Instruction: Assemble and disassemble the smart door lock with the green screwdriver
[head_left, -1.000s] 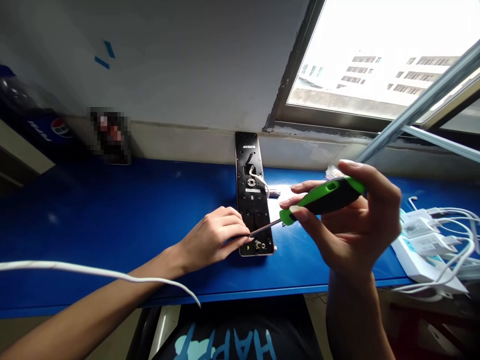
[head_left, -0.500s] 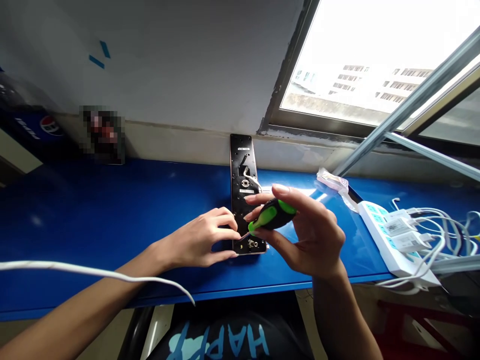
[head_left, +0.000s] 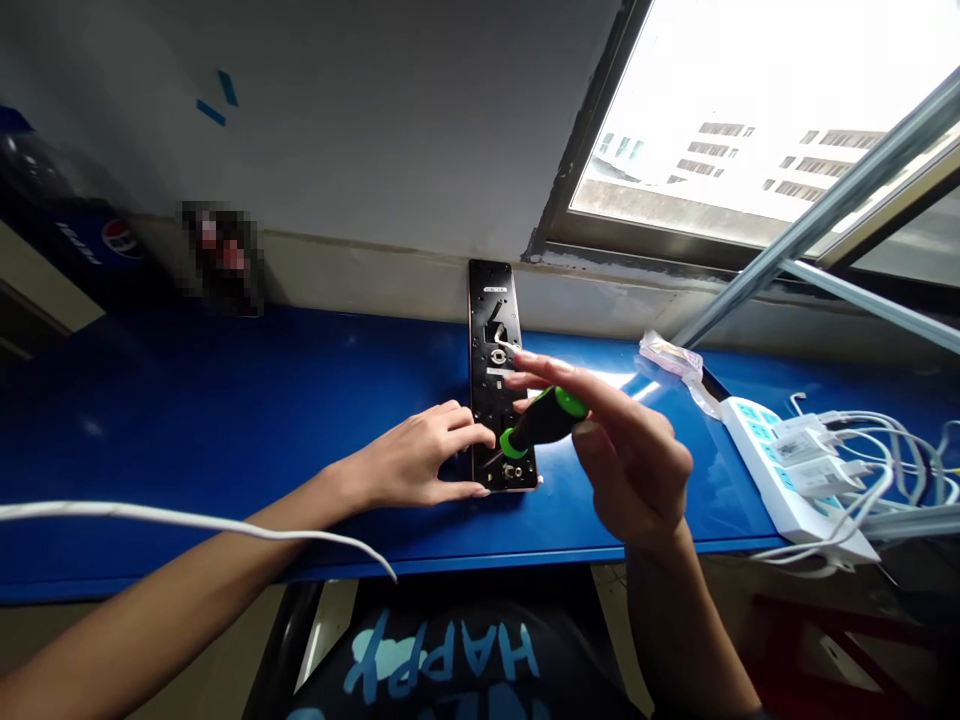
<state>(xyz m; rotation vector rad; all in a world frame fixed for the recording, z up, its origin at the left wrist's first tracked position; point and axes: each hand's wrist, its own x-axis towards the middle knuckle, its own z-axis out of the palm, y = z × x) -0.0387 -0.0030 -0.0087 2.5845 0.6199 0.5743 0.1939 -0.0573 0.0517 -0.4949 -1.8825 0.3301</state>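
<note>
A long black door lock panel (head_left: 487, 395) lies on the blue table with its inner side up, showing screw holes, a white cable and metal posts at its near end. My left hand (head_left: 431, 450) rests at the panel's near left corner, thumb on the edge and index finger curled over the surface, gripping it. In my right hand (head_left: 630, 450) is a green and black screwdriver (head_left: 544, 418), between the thumb and the nearly straight fingers. It tilts down to the left, its shaft reaching the panel's near end beside my left index finger. The exact tip is hard to make out.
A white power strip (head_left: 757, 465) with chargers and tangled cables sits at the right. Behind it lies a pink plastic packet (head_left: 671, 358). A white cable (head_left: 225, 522) crosses above my left forearm. A Pepsi bottle (head_left: 82, 215) stands far left, and a metal brace (head_left: 810, 215) slants before the window.
The right hand's fingers have straightened, and the screwdriver has turned in them. My left index finger has shifted slightly over the panel. The whole view has moved a little.
</note>
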